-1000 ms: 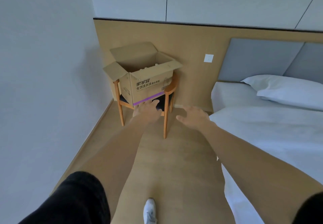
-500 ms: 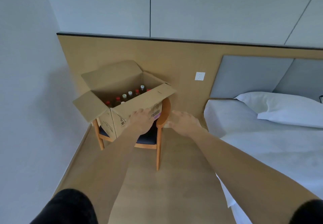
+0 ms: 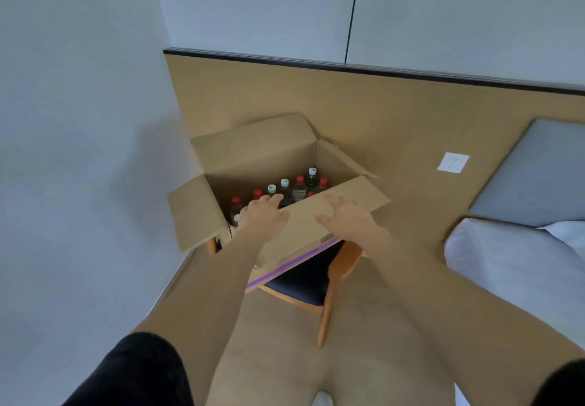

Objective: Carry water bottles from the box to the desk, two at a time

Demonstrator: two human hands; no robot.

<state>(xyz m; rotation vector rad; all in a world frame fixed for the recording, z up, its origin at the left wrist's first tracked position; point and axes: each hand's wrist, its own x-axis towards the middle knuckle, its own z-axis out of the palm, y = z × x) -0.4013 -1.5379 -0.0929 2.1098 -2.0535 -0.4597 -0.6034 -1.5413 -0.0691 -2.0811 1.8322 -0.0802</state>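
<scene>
An open cardboard box (image 3: 253, 149) stands on a wooden chair in the room's corner. Inside it stand several bottles (image 3: 299, 188) with red or white-green caps. My left hand (image 3: 264, 215) reaches over the box's near rim, fingers spread, just above the nearest caps and holding nothing. My right hand (image 3: 346, 218) hovers over the near front flap, fingers straight and spread, also empty. The desk is out of view.
The chair (image 3: 327, 291) has orange wooden legs and a dark seat. A bed (image 3: 519, 266) with white sheets and a grey headboard lies to the right. A white wall is close on the left. Tan floor stretches below me.
I have walked up to the box, which now sits closer and is seen from above. Both hands have moved forward, from short of the box to over its near rim.
</scene>
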